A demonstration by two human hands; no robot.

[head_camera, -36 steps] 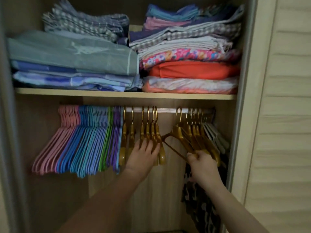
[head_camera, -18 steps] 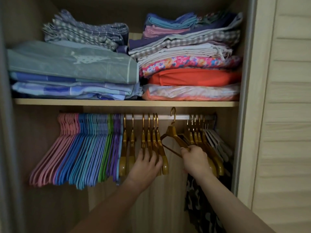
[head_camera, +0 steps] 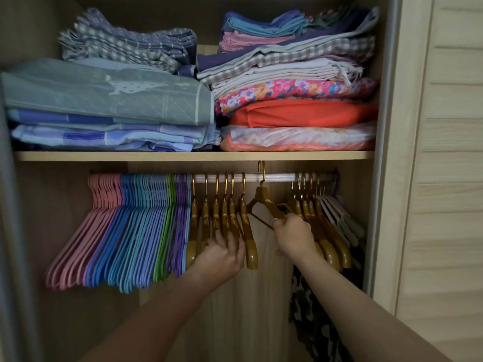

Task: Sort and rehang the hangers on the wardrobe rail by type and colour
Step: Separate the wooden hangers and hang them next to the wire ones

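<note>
Setting: open wardrobe (head_camera: 386, 126), dim inside, folded linens (head_camera: 287, 111) stacked on the shelf (head_camera: 183, 155) over the rail (head_camera: 277, 176).
Right grip (head_camera: 294, 235): curled tight on the shoulder of one gold hanger (head_camera: 262, 198), whose hook is lifted clear above the rail.
Left grip (head_camera: 222, 253): fingers pressed against the lower ends of the gold group (head_camera: 224, 218) hanging mid-rail; whether it clasps one, I cannot tell.
Rail, left: pink hangers (head_camera: 86, 231), then blue hangers (head_camera: 136, 231), green (head_camera: 164, 231), purple (head_camera: 180, 220).
Rail, right: more gold hangers (head_camera: 326, 231), white hangers (head_camera: 339, 215) at the end.
Below right: dark patterned garment (head_camera: 313, 320) hanging.
</note>
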